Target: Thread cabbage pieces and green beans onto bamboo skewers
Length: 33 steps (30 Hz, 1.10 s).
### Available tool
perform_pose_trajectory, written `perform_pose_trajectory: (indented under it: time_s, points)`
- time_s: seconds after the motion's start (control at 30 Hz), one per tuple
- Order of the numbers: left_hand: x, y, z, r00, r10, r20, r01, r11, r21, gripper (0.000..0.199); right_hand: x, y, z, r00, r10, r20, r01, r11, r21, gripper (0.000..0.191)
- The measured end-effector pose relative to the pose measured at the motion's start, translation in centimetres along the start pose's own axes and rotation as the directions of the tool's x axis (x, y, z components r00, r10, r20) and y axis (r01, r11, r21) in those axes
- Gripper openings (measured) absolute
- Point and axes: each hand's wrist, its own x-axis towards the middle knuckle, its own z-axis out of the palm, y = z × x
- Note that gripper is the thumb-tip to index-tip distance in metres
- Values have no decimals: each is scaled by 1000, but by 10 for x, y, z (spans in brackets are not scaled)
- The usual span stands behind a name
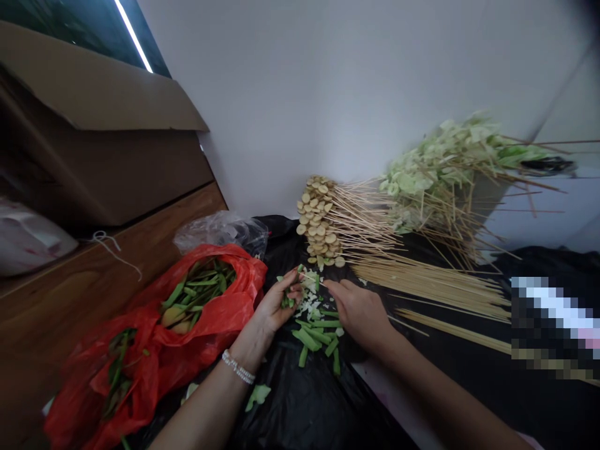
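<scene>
Okay, so the thin stick [312, 278] is basically the whole story at this spot. It sits between the two hands, over the black plastic sheet [300, 406], and its long axis runs crosswise, tipping slightly down toward the right. The right hand [359, 309] has its end pinched between thumb and fingers. The left hand [277, 305] is curled around some green pieces [287, 300], with its fingertips up by the stick's other end, so stick and greens pretty much face each other across a small gap between the hands. Can't really tell whether the point is already into a piece, it's too small and blurry there. Closest loose stuff is the pile of cut stalks [319, 337], just below the hands on the wearer's side, lying every which way and a touch nearer the right hand. Bare sticks [435, 287] are fanned out off to the right, also lying roughly crosswise, so the right hand is clearly the nearer one for those. Red bag [210, 331] with more greens is over beside the left forearm.
</scene>
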Motion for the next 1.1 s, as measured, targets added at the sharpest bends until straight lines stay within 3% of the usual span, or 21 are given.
perform_pose_trajectory:
  time_s: [0.33, 0.63, 1.1]
  points:
    - [1, 1, 0, 1000, 1, 13, -1, 999, -46, 16, 0, -3, -3, 997, 34, 73, -32, 999, -32, 35]
    - [2, -3, -2, 998, 50, 35, -52, 997, 60, 23, 0, -2, 3, 997, 49, 57, -47, 998, -40, 34]
    - [0, -3, 2, 999, 52, 10, -53, 997, 56, 16, 1, -3, 3, 997, 47, 59, -45, 998, -39, 34]
